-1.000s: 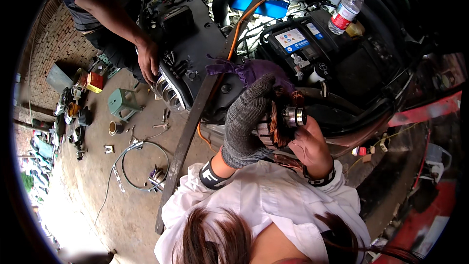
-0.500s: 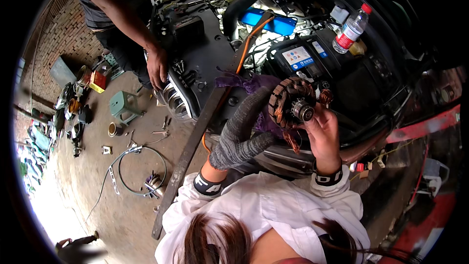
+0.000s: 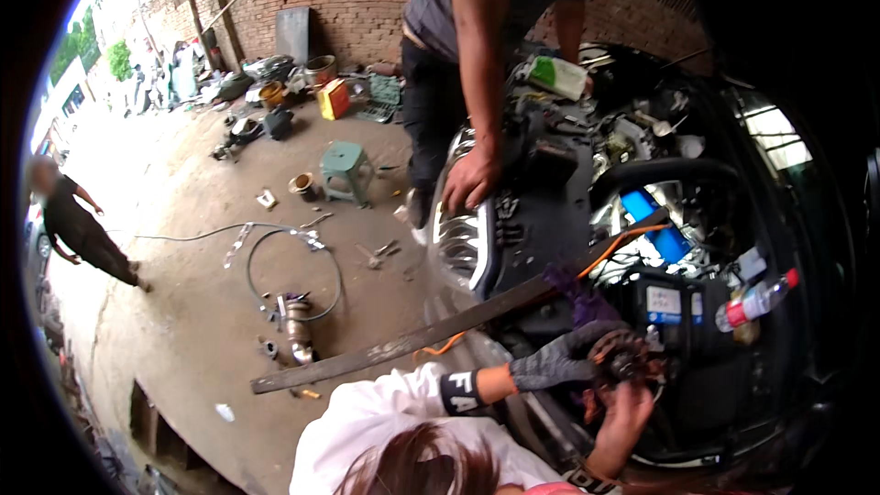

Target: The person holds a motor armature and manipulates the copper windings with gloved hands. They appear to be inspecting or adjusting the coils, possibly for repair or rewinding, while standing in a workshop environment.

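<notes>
Writing first: white block letters on the black cuff (image 3: 460, 392) of the left sleeve. Car battery (image 3: 686, 307) wears a white-and-blue label (image 3: 663, 300), its print too blurred to read. Bottle (image 3: 757, 301), red-capped, lies tilted in view near it; red-and-white label, words unclear.

Copper coil (image 3: 616, 350) is up between both hands, over the car's front edge, just beside the purple cloth (image 3: 584, 301).

Left hand (image 3: 557, 360), grey knit glove: forearm reaching rightward, fingers along the coil's left and upper edge; cannot tell whether they grip.

Right hand (image 3: 627, 414), bare: forearm rising from below, bent fingers pinching the coil's near side.

Co-worker's hand (image 3: 473, 178) rests palm-down on the headlight (image 3: 461, 247).
</notes>
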{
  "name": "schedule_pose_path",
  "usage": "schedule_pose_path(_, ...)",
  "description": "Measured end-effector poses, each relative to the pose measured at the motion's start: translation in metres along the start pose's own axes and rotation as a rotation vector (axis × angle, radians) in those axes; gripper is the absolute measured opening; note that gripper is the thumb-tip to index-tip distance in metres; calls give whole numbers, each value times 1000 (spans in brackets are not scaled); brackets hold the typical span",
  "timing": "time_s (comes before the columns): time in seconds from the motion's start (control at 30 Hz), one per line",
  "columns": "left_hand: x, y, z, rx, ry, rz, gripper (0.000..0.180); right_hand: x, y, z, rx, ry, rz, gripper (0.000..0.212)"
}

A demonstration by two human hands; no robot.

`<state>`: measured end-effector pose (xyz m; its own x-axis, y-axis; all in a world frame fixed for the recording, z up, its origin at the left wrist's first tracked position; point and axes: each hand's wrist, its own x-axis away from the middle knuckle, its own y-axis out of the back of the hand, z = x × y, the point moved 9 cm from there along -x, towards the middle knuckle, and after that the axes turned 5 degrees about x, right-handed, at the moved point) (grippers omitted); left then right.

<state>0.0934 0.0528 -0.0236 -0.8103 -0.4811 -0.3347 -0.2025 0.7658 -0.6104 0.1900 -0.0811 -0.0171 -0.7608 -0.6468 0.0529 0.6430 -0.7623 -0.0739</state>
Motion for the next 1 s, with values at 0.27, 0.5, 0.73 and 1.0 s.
schedule_pose_path(0.27, -7, 18, 35, -231, 21, 65, 103, -6, -21, -15, -4, -81, 166, 31)
schedule_pose_path(0.5, 0, 31, 46, 14, 83, -4, 89, -3, -34, -16, -13, -74, 274, 30)
schedule_pose_path(0.73, 7, 40, 45, -78, 101, -46, 71, 1, -47, -2, 117, 22, 454, 25)
schedule_pose_path(1.0, 12, 52, 72, 610, 176, -135, 62, -1, -60, 12, 360, 114, 495, 18)
